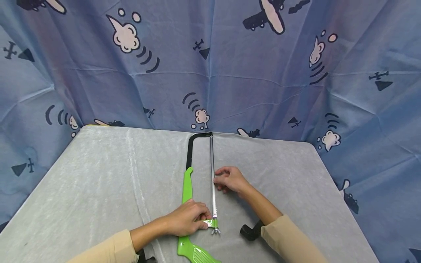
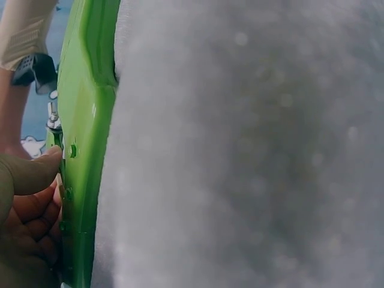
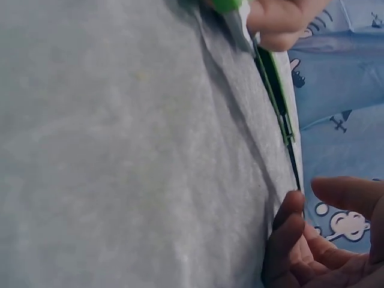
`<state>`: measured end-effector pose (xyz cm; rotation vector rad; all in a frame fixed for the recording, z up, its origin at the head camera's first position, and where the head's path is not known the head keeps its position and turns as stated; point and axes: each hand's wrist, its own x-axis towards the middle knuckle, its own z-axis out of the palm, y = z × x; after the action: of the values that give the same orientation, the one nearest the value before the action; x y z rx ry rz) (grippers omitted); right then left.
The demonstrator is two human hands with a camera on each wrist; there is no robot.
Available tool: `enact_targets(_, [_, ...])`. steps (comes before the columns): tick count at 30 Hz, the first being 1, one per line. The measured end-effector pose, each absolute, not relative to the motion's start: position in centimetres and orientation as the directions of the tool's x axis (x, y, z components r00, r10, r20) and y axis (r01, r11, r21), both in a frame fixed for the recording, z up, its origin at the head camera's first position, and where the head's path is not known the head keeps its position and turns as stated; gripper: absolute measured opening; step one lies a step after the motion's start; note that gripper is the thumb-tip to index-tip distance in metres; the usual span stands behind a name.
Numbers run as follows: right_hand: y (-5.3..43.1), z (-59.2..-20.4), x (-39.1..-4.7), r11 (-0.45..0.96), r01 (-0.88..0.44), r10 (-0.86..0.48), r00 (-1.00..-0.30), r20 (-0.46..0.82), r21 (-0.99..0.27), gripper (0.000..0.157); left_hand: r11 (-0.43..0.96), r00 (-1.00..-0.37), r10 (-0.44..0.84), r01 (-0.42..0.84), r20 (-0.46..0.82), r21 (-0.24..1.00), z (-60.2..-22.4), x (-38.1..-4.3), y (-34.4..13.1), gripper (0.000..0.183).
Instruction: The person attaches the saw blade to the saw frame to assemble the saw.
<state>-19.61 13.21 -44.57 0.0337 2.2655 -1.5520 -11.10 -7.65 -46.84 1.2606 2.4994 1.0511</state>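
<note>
A hacksaw (image 1: 187,184) with a bright green handle and black front frame lies on the grey cloth. Its silver blade (image 1: 212,175) runs along the right side, joined to a green bracket with a wing nut (image 1: 215,231) at the near end. My left hand (image 1: 189,219) lies across the handle and pinches that bracket between thumb and fingers; the left wrist view shows the thumb on it too. Beside the middle of the blade is my right hand (image 1: 231,180), its fingers loosely bent. In the right wrist view its thumb and fingers are apart; whether a fingertip touches the blade I cannot tell.
Grey cloth covers the table (image 1: 98,182), with a long crease left of the hacksaw. A blue curtain (image 1: 171,40) printed with planes and clouds hangs behind it. A black wrist mount (image 1: 251,232) sticks out by the right sleeve (image 1: 289,237).
</note>
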Motion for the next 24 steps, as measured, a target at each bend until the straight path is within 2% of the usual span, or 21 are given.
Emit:
enact_targets(3, [13.7,-44.0,-18.9,0.403,0.183,-0.212,-0.934,-0.286,-0.897,0.028,0.413,-0.643,0.753,0.627,0.14,0.66,-46.6,-11.0,-7.6,0.011])
enact_targets(9, [14.9,-42.8,-17.2,0.4,0.053,-0.35,-0.914,-0.206,-0.915,0.032,0.422,-0.649,0.748,0.625,0.137,0.656,-46.4,-11.0,-7.6,0.011])
enact_targets(16, [15.8,-42.3,-15.1,0.38,-0.007,-0.467,-0.865,-0.186,-0.925,0.034,0.418,-0.647,0.75,0.624,0.136,0.66,-46.5,-11.0,-7.6,0.011])
enact_targets(24, [16.2,-41.8,-13.2,0.362,-0.034,-0.534,-0.826,-0.177,-0.932,0.031,0.428,-0.653,0.748,0.612,0.12,0.665,-46.3,-10.9,-7.6,0.01])
